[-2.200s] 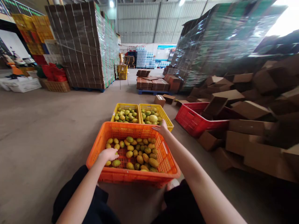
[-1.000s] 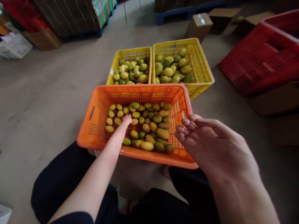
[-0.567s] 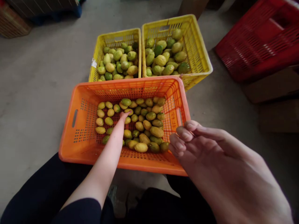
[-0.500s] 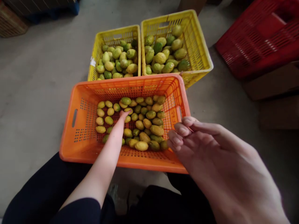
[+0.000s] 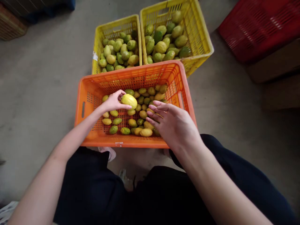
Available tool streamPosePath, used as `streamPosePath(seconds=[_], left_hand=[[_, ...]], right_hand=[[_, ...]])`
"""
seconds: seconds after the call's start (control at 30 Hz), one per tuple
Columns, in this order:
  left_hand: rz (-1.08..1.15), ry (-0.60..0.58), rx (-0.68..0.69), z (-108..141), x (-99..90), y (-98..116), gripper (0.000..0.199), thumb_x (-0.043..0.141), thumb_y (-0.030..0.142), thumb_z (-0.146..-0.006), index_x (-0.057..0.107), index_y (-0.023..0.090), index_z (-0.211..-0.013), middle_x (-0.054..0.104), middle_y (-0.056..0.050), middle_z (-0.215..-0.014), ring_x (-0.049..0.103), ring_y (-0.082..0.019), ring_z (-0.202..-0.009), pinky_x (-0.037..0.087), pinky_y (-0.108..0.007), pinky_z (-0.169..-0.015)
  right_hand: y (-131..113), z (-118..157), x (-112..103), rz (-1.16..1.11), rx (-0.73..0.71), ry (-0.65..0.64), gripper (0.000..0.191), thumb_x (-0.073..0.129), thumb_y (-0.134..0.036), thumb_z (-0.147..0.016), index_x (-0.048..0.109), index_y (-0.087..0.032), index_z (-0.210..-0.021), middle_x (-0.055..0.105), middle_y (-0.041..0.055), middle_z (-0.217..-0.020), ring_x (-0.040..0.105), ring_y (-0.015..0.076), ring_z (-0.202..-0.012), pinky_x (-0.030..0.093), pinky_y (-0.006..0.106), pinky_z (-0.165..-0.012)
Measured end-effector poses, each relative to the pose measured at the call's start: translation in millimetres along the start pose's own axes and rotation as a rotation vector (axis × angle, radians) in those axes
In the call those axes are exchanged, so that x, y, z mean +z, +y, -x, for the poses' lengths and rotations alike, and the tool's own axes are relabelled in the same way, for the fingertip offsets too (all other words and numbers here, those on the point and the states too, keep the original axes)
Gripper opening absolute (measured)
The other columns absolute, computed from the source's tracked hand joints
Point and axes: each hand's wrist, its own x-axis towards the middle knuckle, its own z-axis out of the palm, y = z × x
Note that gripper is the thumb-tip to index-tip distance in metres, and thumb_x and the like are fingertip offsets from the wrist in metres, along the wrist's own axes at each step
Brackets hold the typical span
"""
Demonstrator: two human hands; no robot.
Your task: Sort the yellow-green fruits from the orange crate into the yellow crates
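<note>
My left hand (image 5: 116, 101) holds a plump yellow oval fruit (image 5: 129, 101), lemon-like in shape, between thumb and fingers. The fruit is raised above the others in an orange plastic crate (image 5: 136, 142). My right hand (image 5: 172, 122) hovers over the crate's right half, fingers apart, with nothing in it. Beneath both hands lie several yellow and green fruits (image 5: 146, 132), packed closer on the right and more loosely on the left. My right hand hides part of the right-hand group, and my left hand and forearm cover some on the left.
Two yellow crates, left (image 5: 94, 56) and right (image 5: 206, 43), stand just behind the orange one, each holding green-yellow fruit. A red crate (image 5: 260, 28) is at the upper right, near cardboard boxes (image 5: 274, 62). A brown crate (image 5: 11, 23) stands at the upper left.
My left hand has risen from among the fruits, now with a yellow one in its grasp. My right hand has moved left over the crate, and its curled fingers have spread.
</note>
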Motion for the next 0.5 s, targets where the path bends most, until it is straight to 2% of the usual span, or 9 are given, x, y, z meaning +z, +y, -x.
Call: streamPosePath(seconds=[0.07,0.13,0.2,0.23,0.3,0.37,0.4,0.43,0.5], left_hand=[[0.043,-0.102,0.12,28,-19.3,48,0.066,0.082,0.051,-0.058,0.057,0.017,-0.109,0.065,-0.004,-0.103,0.063,-0.023,-0.1,0.051,-0.037,-0.09],[0.061,-0.174,0.196,50,-27.9,87,0.062,0.08,0.055,-0.06,0.059,0.019,-0.107,0.065,-0.004,-0.102,0.063,-0.024,-0.103,0.05,-0.038,-0.091],[0.065,-0.157,0.241,59,-27.5,103,0.057,0.075,0.058,-0.067,0.06,0.021,-0.108,0.065,-0.004,-0.105,0.062,-0.025,-0.108,0.049,-0.038,-0.095],[0.069,-0.118,0.252,57,-24.8,101,0.053,0.069,0.059,-0.073,0.061,0.021,-0.109,0.065,-0.004,-0.107,0.061,-0.025,-0.111,0.047,-0.038,-0.097],[0.069,-0.009,0.235,43,-15.0,77,0.043,0.053,0.057,-0.087,0.06,0.022,-0.113,0.065,-0.004,-0.113,0.059,-0.022,-0.115,0.045,-0.036,-0.1],[0.0,0.081,0.132,25,0.3,35,0.038,0.039,0.049,-0.095,0.059,0.022,-0.114,0.065,-0.003,-0.117,0.058,-0.019,-0.114,0.044,-0.033,-0.1],[-0.093,0.089,0.008,17,9.8,11,0.035,0.037,0.044,-0.096,0.059,0.021,-0.11,0.065,-0.004,-0.116,0.059,-0.018,-0.112,0.044,-0.03,-0.099],[-0.21,0.045,-0.146,11,20.3,-13,0.032,0.037,0.039,-0.096,0.06,0.02,-0.105,0.066,-0.004,-0.114,0.059,-0.017,-0.109,0.044,-0.028,-0.098],[-0.278,-0.043,-0.26,8,42.6,-56,0.022,0.051,0.034,-0.089,0.062,0.015,-0.089,0.07,-0.008,-0.097,0.062,-0.021,-0.099,0.046,-0.031,-0.092]], right_hand=[[11,-6,2,0.007,-0.01,0.05,0.007,0.062,-0.024,-0.074,0.063,-0.02,-0.079,0.065,-0.0004,-0.078,0.061,0.0145,-0.073,0.053,0.026,-0.067],[19,-9,8,-0.004,0.036,0.019,0.013,0.06,-0.032,-0.077,0.062,-0.021,-0.083,0.064,-0.0006,-0.075,0.061,0.0154,-0.07,0.054,0.029,-0.067],[24,-10,16,-0.047,0.12,-0.069,0.016,0.057,-0.034,-0.078,0.061,-0.02,-0.084,0.063,-0.0001,-0.069,0.063,0.0176,-0.069,0.055,0.032,-0.068],[25,-10,21,-0.072,0.16,-0.098,0.015,0.056,-0.033,-0.078,0.061,-0.019,-0.083,0.062,-0.0001,-0.066,0.064,0.0184,-0.068,0.056,0.034,-0.069],[24,-10,27,-0.109,0.211,-0.088,0.011,0.054,-0.027,-0.078,0.06,-0.019,-0.082,0.062,-0.0003,-0.062,0.064,0.0187,-0.066,0.057,0.035,-0.069],[21,-9,31,-0.122,0.238,-0.038,0.01,0.051,-0.024,-0.079,0.059,-0.019,-0.082,0.063,0.0002,-0.062,0.065,0.0184,-0.066,0.057,0.036,-0.07],[19,-8,31,-0.125,0.241,-0.012,0.011,0.049,-0.024,-0.08,0.059,-0.019,-0.082,0.063,0.0005,-0.062,0.065,0.0184,-0.066,0.058,0.036,-0.069],[17,-8,31,-0.126,0.239,0.013,0.012,0.048,-0.024,-0.08,0.059,-0.019,-0.082,0.063,0.0006,-0.063,0.066,0.0186,-0.067,0.058,0.036,-0.069],[12,-7,28,-0.13,0.218,0.059,0.011,0.047,-0.025,-0.081,0.058,-0.02,-0.082,0.062,0.0,-0.062,0.066,0.0189,-0.067,0.058,0.036,-0.068]])
